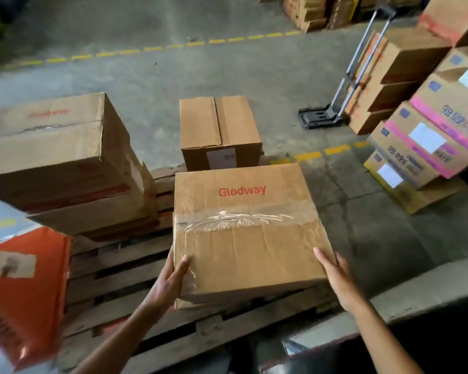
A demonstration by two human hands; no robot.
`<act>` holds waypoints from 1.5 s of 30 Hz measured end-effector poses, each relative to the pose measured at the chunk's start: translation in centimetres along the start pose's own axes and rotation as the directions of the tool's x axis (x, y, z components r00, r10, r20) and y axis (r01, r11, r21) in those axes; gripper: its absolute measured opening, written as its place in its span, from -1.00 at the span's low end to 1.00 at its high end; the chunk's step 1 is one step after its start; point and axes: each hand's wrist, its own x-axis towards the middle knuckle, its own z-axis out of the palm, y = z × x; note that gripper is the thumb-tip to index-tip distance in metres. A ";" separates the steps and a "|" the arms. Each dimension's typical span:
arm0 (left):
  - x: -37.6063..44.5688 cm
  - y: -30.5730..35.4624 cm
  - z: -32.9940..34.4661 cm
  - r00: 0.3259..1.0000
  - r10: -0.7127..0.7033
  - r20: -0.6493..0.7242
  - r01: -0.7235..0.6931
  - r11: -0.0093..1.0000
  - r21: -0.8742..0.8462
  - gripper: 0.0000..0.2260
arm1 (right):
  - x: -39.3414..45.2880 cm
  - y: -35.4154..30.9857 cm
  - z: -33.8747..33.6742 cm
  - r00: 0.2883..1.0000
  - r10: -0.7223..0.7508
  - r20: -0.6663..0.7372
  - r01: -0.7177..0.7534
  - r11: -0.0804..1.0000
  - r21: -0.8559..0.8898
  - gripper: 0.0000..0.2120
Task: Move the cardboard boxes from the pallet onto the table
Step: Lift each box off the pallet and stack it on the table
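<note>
A brown cardboard box [243,233] marked "Glodway", taped across its top, rests on the wooden pallet [125,282] in front of me. My left hand [173,276] grips its near left corner, thumb on top. My right hand [335,276] presses flat against its near right side. A smaller plain box [219,130] stands just behind it. To the left a stack of larger Glodway boxes [62,163] sits on the same pallet. No table shows clearly in the head view.
An orange and white box [22,292] fills the lower left. Stacked printed cartons [430,136] stand at the right, with a folding hand truck [333,114] beside them. Yellow dashed lines cross the concrete floor [173,68]. A grey ledge [416,292] runs at lower right.
</note>
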 end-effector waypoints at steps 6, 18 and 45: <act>0.6 1.3 -0.6 0.996 -0.087 -0.030 0.082 0.988 -0.130 -0.68 | 0.1 -2.1 0.3 1.000 -0.030 0.009 0.029 0.998 0.052 -0.63; -7.8 9.4 -11.1 0.972 0.205 0.113 -0.172 0.953 -0.251 -0.61 | -17.0 -10.6 3.3 0.935 -0.355 0.002 0.347 0.915 0.207 -0.34; -50.1 -1.4 16.1 0.595 -0.070 0.800 -0.088 0.984 0.152 -0.79 | -79.0 23.3 -17.6 0.668 0.056 -0.742 0.287 0.901 0.326 -0.23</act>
